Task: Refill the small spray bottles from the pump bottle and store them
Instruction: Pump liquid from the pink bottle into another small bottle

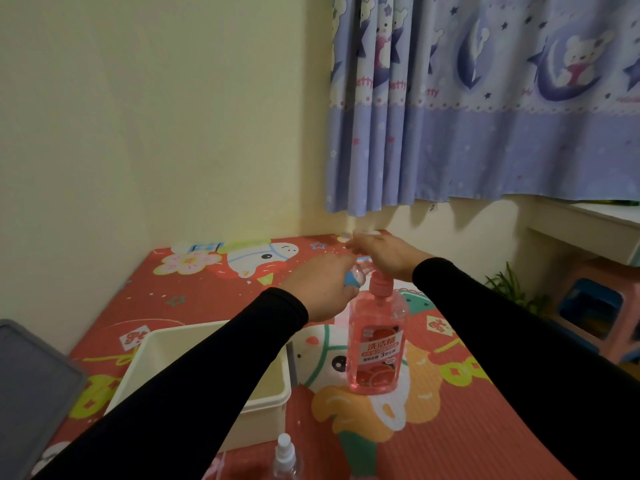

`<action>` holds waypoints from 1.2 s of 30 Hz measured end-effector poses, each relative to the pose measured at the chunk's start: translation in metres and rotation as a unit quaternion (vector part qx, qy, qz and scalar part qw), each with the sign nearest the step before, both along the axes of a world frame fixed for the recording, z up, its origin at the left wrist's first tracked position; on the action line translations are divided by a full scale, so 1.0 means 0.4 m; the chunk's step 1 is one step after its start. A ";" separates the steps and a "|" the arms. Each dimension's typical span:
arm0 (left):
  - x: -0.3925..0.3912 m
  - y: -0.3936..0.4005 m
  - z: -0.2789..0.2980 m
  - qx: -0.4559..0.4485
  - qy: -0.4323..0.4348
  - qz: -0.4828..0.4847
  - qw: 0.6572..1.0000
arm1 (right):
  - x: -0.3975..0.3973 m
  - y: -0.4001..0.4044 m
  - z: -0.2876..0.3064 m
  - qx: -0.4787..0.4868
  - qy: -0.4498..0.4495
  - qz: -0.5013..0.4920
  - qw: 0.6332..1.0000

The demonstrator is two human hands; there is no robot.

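Pump bottle [378, 344] label: we read "洗洁精" and a "3".
Curtain [485, 98] print: we read "etty" repeated.

A pale yellow wall [156, 116] stands behind the red cartoon-printed mat [485, 427]. Right of the wall hangs a lilac bear-print curtain [502, 116]; below the curtain sits a white ledge [588, 230].
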State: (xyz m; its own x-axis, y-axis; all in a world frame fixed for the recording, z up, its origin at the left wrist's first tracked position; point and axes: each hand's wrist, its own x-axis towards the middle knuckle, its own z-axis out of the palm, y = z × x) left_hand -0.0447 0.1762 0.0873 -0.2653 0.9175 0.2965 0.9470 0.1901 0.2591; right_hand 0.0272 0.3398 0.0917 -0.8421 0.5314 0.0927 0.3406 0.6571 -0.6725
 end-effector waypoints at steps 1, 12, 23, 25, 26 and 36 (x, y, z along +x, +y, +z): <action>0.001 -0.001 -0.007 -0.003 -0.003 -0.001 1.000 | 0.000 -0.002 -0.010 -0.010 0.001 -0.002 1.000; 0.003 -0.002 0.011 0.002 -0.002 0.003 1.000 | 0.003 -0.003 0.023 0.017 -0.008 -0.009 1.000; 0.003 -0.001 0.006 -0.015 0.008 -0.001 1.000 | 0.008 -0.006 0.014 0.037 -0.038 0.013 0.998; 0.002 -0.002 0.012 -0.001 0.002 -0.002 1.000 | 0.007 -0.005 0.027 0.037 -0.028 0.002 0.999; 0.001 -0.002 0.010 0.003 0.000 -0.002 1.000 | 0.005 -0.005 0.027 0.026 -0.023 -0.005 0.999; 0.002 0.002 -0.006 -0.029 0.016 0.007 0.999 | 0.011 -0.020 0.007 0.037 -0.039 0.015 0.998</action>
